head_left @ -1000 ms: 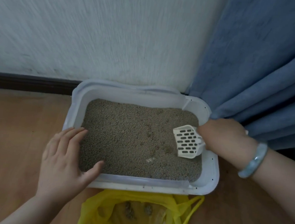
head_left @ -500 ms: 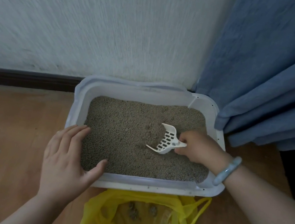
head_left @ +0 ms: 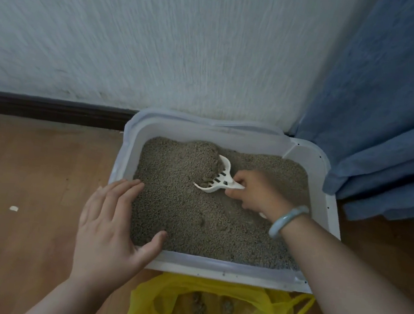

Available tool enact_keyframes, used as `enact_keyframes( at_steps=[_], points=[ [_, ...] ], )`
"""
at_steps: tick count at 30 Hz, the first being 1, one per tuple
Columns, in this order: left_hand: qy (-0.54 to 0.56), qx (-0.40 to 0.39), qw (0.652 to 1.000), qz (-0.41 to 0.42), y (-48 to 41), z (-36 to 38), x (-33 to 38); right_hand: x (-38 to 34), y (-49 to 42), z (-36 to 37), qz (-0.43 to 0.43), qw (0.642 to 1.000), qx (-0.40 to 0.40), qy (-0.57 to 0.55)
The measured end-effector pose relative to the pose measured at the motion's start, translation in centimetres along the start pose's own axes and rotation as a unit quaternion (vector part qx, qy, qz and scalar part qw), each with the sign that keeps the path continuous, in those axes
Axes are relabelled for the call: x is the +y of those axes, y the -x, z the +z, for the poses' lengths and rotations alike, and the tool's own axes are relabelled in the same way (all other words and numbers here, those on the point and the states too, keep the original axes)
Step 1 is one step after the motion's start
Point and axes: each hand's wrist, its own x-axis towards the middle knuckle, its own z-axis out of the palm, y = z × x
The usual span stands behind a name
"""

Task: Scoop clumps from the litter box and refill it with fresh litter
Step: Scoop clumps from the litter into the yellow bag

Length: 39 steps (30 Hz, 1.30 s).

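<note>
- Head view, nearest edge first: shows a yellow bag [head_left: 145, 293] open on the floor, touching the front rim of the litter box [head_left: 226, 269], with clumps [head_left: 199, 308] already inside (a short carry, so lift low and level)
- Presses the left hand [head_left: 110, 226] flat on the near-left corner of the rim, fingers straight and close together, thumb spread along the front edge; worth bearing down here so the box cannot slide
- Grips the handle of the white scoop [head_left: 220, 181] in the right hand [head_left: 256, 191], fingers curled round it, wrist bent over the litter [head_left: 193, 220], pale bracelet [head_left: 287, 221] on the wrist
- Has the scoop dug in at mid-box, tilted against a mound [head_left: 195, 160] heaped toward the far-left wall
- Push shallow and slow, then raise and shake gently so loose grains drop through the slots
- Cannot tell whether a clump sits in the scoop
</note>
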Motion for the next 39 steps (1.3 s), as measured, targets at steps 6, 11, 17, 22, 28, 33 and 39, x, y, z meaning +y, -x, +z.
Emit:
enact_keyframes(
  at_steps=[6,11,17,22,28,33,39],
  points=[
    [-0.005,-0.001,1.000,-0.003,0.0,0.0,0.0,1.8,0.5,2.2,-0.059,0.989,0.022,-0.136],
    [0.001,-0.004,1.000,-0.004,0.0,-0.1,0.1,3.2,2.4,1.4,-0.091,0.985,0.056,-0.132],
    [0.004,-0.005,1.000,-0.007,0.0,-0.2,0.1,4.1,5.5,0.6,-0.101,0.989,0.081,-0.064],
    [0.004,-0.002,1.000,-0.008,0.1,-0.1,0.1,4.6,7.6,0.1,-0.077,0.990,0.068,-0.092],
    [0.003,-0.002,1.000,-0.009,0.1,-0.2,0.1,4.2,9.0,0.0,-0.063,0.988,0.069,-0.123],
    [0.006,-0.005,1.000,-0.010,0.2,-0.1,0.0,3.7,9.7,0.0,-0.065,0.988,0.068,-0.124],
    [0.003,-0.009,1.000,-0.014,0.1,-0.1,-0.1,3.5,9.9,0.2,-0.058,0.989,0.075,-0.116]
  ],
)
